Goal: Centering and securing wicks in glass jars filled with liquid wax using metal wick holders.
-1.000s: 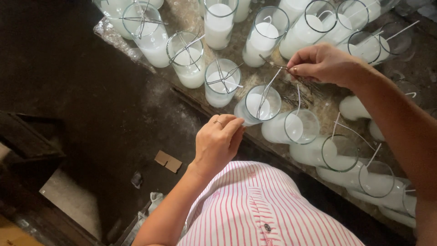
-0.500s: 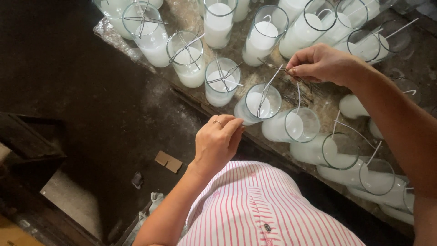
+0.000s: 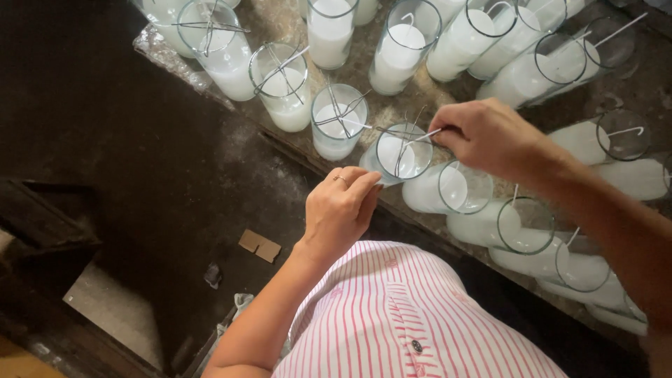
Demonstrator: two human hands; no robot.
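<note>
The right hand (image 3: 490,136) has come down to pinch a wire wick holder (image 3: 406,136) over a glass candle jar (image 3: 400,155) on the counter (image 3: 280,21); the left hand (image 3: 341,210), loosely curled, now seems to steady the jar's base.

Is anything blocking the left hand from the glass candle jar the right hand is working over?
Nothing visible: the left hand already has its fingertips at the near side of the glass candle jar, while the right hand pinches the wick above its rim.

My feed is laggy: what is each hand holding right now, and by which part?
Right hand pinches the white wick near its top over the glass candle jar. Left hand touches that jar's rim.
</note>
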